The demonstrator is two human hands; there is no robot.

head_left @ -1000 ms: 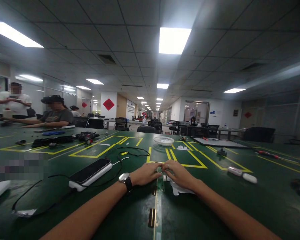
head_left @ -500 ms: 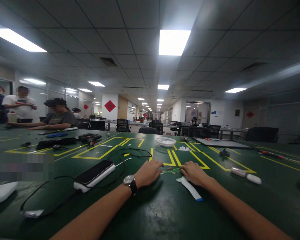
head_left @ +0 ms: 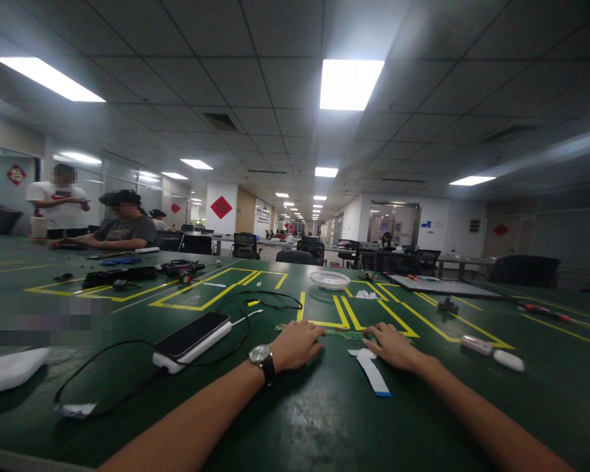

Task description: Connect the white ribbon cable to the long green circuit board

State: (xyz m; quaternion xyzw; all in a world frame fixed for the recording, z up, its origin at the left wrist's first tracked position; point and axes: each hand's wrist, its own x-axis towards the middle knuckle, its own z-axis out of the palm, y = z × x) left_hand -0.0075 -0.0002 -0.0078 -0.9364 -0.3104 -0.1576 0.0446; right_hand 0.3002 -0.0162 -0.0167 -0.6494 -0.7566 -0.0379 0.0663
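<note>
Green tabletop is marked w/ yellow tape in a big office. The thin green strip has been turned from lengthwise to crosswise since a sec ago, so its length is now spanned by both hands. L hand is held palm-down over its L part, fingers half bent; grip can't be told. R hand is part-open, fingers a bit spread, tips at or nr the strip, nothing seen gripped. White ribbon is left just beside it, blue end nearer the wearer.

Both hands reach forward, palms down, fingers bent.
</note>
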